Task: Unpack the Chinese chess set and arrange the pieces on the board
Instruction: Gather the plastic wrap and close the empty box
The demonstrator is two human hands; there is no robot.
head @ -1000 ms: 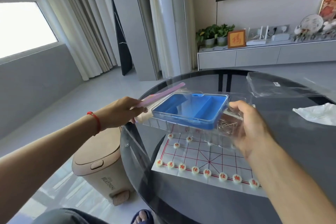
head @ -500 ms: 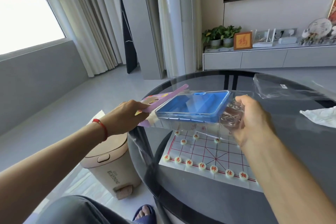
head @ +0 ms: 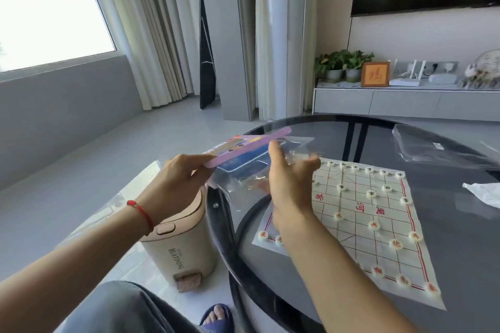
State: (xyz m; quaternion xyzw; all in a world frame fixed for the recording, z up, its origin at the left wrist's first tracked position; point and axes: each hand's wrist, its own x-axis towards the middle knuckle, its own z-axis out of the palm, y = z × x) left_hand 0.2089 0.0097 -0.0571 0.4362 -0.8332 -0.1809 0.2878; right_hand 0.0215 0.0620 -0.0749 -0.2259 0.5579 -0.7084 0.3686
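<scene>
My left hand (head: 177, 181) grips the left end of the chess set's packaging: a pink card (head: 244, 147) over a blue tray (head: 243, 163) in clear plastic. It hangs tilted past the table's left edge, above a bin. My right hand (head: 290, 181) lies against the clear plastic at the package's right side, thumb up and fingers straight, though blurred. The white board sheet (head: 384, 224) with its red grid lies flat on the table, with several round white chess pieces (head: 374, 226) on it in rows along the near and far edges and between.
A beige pedal bin (head: 180, 251) stands on the floor left of the round dark glass table (head: 465, 257). An empty clear bag (head: 433, 149) and a crumpled white tissue (head: 484, 194) lie on the table's right side. My foot (head: 217, 316) is below.
Both hands carried the package left, from above the board to beyond the table's edge over the bin. The right hand's grip on its right end has loosened, and the fingers now look straight.
</scene>
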